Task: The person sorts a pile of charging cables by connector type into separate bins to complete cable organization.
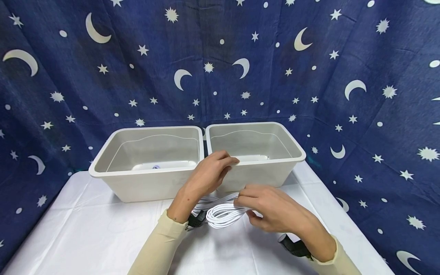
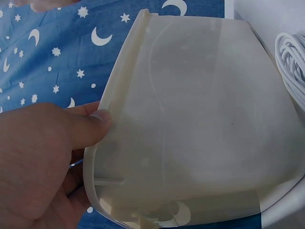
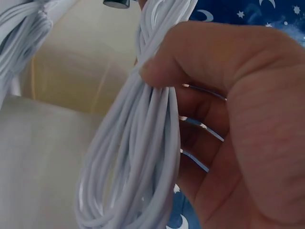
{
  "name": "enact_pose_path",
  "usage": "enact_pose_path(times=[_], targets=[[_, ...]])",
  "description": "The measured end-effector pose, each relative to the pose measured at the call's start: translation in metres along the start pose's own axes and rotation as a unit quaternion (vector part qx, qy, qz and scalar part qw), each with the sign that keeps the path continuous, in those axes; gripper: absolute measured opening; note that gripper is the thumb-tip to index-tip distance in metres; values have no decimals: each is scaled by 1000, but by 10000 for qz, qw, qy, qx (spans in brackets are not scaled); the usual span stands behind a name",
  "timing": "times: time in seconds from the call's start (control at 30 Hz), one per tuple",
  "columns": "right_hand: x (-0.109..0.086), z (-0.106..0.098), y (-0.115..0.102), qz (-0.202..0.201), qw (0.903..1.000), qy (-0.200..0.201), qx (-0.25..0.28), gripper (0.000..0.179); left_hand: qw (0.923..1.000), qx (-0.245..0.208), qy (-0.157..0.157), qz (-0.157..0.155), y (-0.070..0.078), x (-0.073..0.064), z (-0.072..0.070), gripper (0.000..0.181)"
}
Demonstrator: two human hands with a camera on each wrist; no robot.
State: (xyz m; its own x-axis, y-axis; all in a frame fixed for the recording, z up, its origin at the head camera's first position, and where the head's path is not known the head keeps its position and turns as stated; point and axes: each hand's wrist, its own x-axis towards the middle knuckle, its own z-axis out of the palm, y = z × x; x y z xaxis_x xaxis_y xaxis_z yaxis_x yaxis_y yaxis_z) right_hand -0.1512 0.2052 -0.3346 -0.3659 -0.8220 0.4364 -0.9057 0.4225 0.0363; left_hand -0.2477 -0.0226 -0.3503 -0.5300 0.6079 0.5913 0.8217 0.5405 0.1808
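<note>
My left hand (image 1: 211,170) grips the front rim of the right grey-white plastic bin (image 1: 261,175), near its left corner. In the left wrist view the thumb lies on one side of the bin wall (image 2: 205,105), with fingers behind it. My right hand (image 1: 275,208) pinches a coiled bundle of white cable (image 3: 133,143) between thumb and fingers, in front of that bin. A second white cable bundle (image 3: 24,36) shows at the upper left of the right wrist view. In the head view the bundles overlap, partly hidden by my left forearm.
A matching left bin (image 1: 148,187) stands beside the right one, with a small blue mark or item (image 1: 156,167) on its bottom. Both stand on a white-covered table (image 1: 86,229). A blue curtain (image 1: 220,49) with moons and stars hangs behind and to the right.
</note>
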Motion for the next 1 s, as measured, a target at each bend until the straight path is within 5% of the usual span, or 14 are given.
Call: enact_pose_path(times=[0.53, 1.0], targets=[[-3, -23, 17, 71, 9961, 861, -176, 39, 10000, 25, -28, -44, 0, 0, 1, 31], [-4, -32, 28, 346, 9809, 1740, -795, 48, 9994, -73, -204, -271, 1, 1, 1, 44]])
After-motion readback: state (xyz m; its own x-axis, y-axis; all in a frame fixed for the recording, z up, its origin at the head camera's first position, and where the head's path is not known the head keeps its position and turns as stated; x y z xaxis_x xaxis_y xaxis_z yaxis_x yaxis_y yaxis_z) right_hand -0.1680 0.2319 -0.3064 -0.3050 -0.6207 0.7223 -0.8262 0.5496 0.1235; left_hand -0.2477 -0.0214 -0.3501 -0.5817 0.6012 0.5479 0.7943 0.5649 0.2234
